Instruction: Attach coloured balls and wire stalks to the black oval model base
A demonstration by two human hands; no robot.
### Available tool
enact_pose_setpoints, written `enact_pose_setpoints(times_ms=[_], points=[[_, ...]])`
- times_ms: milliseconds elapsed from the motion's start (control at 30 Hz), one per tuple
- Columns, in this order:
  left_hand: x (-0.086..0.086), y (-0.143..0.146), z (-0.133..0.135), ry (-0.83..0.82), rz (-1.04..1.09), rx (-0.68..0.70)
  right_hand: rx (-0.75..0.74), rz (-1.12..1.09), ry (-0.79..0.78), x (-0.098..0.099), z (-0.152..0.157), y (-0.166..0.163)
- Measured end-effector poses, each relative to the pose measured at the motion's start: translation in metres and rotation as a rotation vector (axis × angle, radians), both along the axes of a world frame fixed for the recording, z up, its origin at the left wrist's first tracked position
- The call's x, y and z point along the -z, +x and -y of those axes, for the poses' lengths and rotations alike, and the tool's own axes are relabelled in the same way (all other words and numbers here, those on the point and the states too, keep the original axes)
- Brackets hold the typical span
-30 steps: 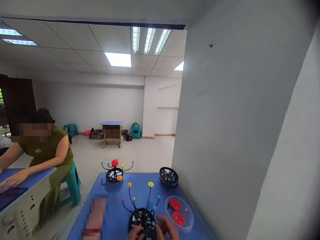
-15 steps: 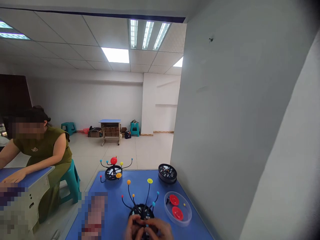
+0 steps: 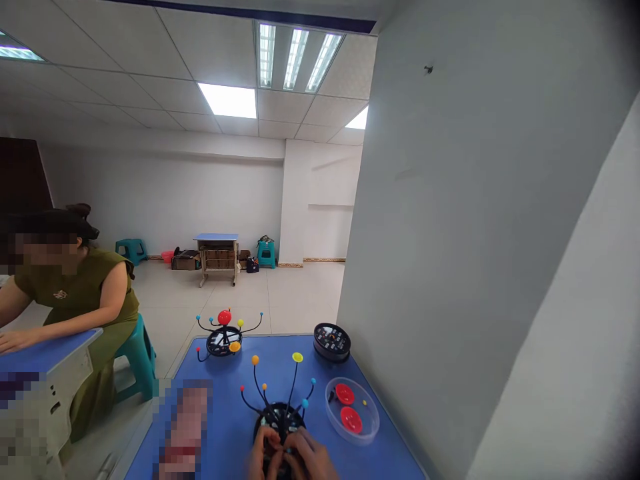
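Observation:
At the table's near edge stands a planet model [image 3: 280, 415] with a round black base and curved black arms. Small orange, red, yellow and blue pieces tip the arms. My left hand [image 3: 264, 455] and my right hand [image 3: 311, 457] meet at its near side, fingertips pinched close together. A tiny bit of blue shows between the fingers, too small to name; the hands hide most of what they grip. To their right lies a clear round dish [image 3: 371, 435] with two red cup-shaped halves [image 3: 351, 420], a small black piece [image 3: 331, 397] and a tiny yellow ball [image 3: 365, 403].
A second planet model [image 3: 224, 340] with a red ball stands at the table's far left. Stacked black discs [image 3: 332, 343] sit at the far right. A grey wall [image 3: 440, 267] borders the right side. Another person [image 3: 95, 287] sits at a desk on the left.
The whole view has shifted slightly, so things appear a little higher and further left. My hands stay at the model's near side, their fingers slightly rearranged.

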State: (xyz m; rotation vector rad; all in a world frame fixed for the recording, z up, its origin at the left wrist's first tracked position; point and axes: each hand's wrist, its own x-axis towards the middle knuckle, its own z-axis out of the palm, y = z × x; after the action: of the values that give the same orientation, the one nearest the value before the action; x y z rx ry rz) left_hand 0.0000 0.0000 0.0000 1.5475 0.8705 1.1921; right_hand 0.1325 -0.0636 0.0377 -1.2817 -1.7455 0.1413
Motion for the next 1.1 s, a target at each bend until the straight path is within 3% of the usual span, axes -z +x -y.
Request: enact_pose_setpoints(times_ms=[200,367,467,633,767,900,1000,1100], points=[[-0.012,0.002,0.008,0.035,-0.043,-0.038,0.077,0.102,0.066,-0.002,0.003,-0.005],[-0.009,0.004,0.013,0.150,-0.064,-0.143,0.061,0.072,0.076,-0.010,0.004,-0.006],[-0.008,-0.002,0.009,0.148,-0.072,-0.134,0.043,0.031,0.127,-0.015,0.004,-0.002],[-0.008,-0.004,0.005,0.097,-0.045,-0.135,0.214,-0.111,0.174,-0.002,0.016,0.008],[-0.009,0.003,0.010,-0.074,0.034,-0.095,0.431,-0.107,0.238,0.013,0.023,0.030],[-0.014,-0.002,0.013,-0.158,0.079,0.009,0.684,0.097,0.198,-0.010,0.020,0.066],[-0.016,-0.008,0.013,-0.155,0.055,0.040,0.711,0.193,0.136,-0.030,0.016,0.086],[-0.013,-0.007,0.014,-0.188,0.054,0.016,0.690,0.180,0.161,-0.034,0.017,0.088]])
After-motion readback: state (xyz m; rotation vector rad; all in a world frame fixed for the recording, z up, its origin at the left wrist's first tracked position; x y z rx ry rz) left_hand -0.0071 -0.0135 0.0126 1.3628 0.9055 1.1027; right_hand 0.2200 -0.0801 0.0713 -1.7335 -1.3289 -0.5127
